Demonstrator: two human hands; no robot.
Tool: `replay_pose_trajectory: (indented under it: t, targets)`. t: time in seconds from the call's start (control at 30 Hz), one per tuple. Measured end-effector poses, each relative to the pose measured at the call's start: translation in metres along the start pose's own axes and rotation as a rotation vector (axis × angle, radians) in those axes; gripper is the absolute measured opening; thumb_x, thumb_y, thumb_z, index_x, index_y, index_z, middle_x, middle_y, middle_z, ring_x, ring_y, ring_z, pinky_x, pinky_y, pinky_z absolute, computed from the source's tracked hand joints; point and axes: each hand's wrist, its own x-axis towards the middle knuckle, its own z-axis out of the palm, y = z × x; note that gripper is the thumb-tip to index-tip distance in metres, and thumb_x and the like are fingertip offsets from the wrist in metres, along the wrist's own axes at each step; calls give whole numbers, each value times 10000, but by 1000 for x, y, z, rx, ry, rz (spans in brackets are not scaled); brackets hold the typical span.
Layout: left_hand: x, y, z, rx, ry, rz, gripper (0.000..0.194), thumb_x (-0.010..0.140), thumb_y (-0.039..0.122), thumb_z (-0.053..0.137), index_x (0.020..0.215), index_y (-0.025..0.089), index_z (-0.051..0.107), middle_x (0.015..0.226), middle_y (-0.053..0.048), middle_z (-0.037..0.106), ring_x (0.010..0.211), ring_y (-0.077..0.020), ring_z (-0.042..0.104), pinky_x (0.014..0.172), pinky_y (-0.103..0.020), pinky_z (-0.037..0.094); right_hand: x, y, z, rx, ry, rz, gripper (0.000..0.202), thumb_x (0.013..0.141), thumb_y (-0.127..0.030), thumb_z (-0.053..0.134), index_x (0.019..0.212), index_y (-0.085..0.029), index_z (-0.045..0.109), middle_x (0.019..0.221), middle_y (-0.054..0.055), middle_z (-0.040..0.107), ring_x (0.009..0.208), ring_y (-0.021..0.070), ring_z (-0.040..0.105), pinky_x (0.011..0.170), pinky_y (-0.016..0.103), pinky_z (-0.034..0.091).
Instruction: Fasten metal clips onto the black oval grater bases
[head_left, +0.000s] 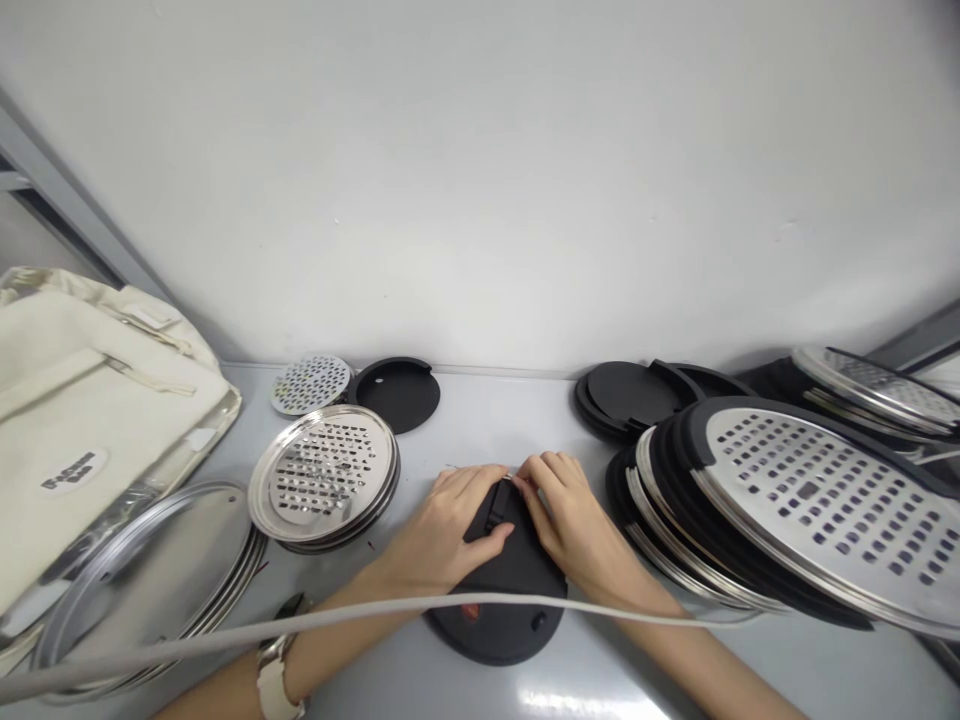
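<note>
Between my hands, a black round plastic part [517, 555] lies on the grey table, with a raised black clip-like piece on its upper half. My left hand [461, 520] is on its left side, index finger at the top edge and thumb beside the raised piece. My right hand [566, 510] is on the upper right, its fingertips pinched at the top edge by a small shiny piece too small to identify. The fingertips of both hands almost meet there. Lower down, a second black disc [499, 640] with a reddish spot and a small round knob shows under the first part.
Stacked perforated metal discs [330, 475] and plain metal discs [157, 570] lie left, beside a cream bag [97, 420]. Black rings [630, 395] sit behind right. A tall stack of perforated plates [832, 500] stands right. A white cable [360, 608] crosses in front of my forearms.
</note>
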Motion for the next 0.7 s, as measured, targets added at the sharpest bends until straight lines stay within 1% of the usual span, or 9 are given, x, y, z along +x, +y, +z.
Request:
replay_pose_trajectory:
  t: [0.3, 0.47, 0.7]
  targets:
    - [0, 2, -3, -13, -24, -7, 433, 869, 231, 569, 1277, 236, 421, 1218, -50, 583, 1137, -210, 534, 990, -381, 426, -2, 0, -1, -74, -38, -9, 166, 954, -174, 377, 832, -198, 486, 835, 59, 488, 801, 214, 459, 718, 360, 424]
    - [0, 2, -3, -29, -47, -23, 427, 877, 240, 565, 1281, 239, 431, 1224, -54, 583, 1143, -215, 537, 991, -390, 436, -2, 2, -3, -59, -47, -22, 156, 934, -148, 394, 835, -203, 501, 844, 53, 464, 782, 198, 465, 707, 343, 432]
    - [-1, 1, -1, -17, -57, -2, 476, 881, 231, 549, 1327, 237, 382, 1268, -62, 551, 1175, -215, 510, 1011, -399, 424, -1, 5, -2, -35, -68, -38, 155, 933, -141, 384, 861, -206, 505, 825, 45, 457, 762, 191, 478, 691, 328, 440]
